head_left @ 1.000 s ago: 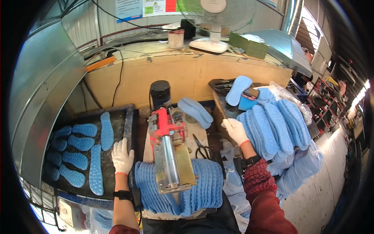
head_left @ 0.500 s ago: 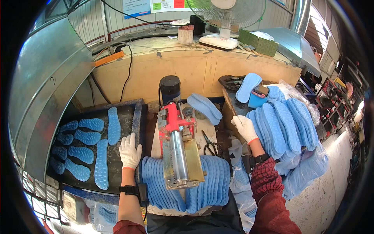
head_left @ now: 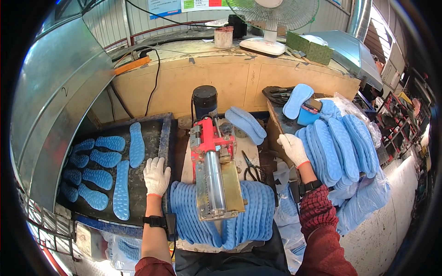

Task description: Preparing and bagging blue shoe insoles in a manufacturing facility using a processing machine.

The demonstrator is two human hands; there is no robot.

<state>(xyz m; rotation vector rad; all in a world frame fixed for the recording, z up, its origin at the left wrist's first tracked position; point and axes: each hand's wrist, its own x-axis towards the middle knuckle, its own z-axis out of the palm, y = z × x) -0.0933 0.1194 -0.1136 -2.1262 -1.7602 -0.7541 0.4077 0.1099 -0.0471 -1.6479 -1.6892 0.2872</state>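
Note:
My left hand [head_left: 157, 176], in a white knit glove, lies on the worn blue-rimmed edge of a black bed [head_left: 154, 133], fingers stretched out and holding nothing. Several blue dimpled insoles [head_left: 136, 145] are spread on that bed to its left. My right hand [head_left: 293, 149], gloved too, has its fingers curled together beside a stack of blue insoles [head_left: 326, 152] on the right; whether anything is in them is hidden. Between my hands a red machine with a metal cylinder [head_left: 214, 179] stands over two rows of upright blue insoles [head_left: 255, 211].
Black-handled scissors [head_left: 252, 170] and a pair of insoles [head_left: 246, 125] lie beside the machine. A blue box [head_left: 307, 115] stands behind the right stack. On the back ledge are a fan [head_left: 263, 46], a stained white pot [head_left: 223, 37] and a green box [head_left: 309, 47]. Sheet metal [head_left: 60, 101] walls the left.
The whole view has shifted slightly. Both hands keep nearly the same places and poses beside the bed and the right stack.

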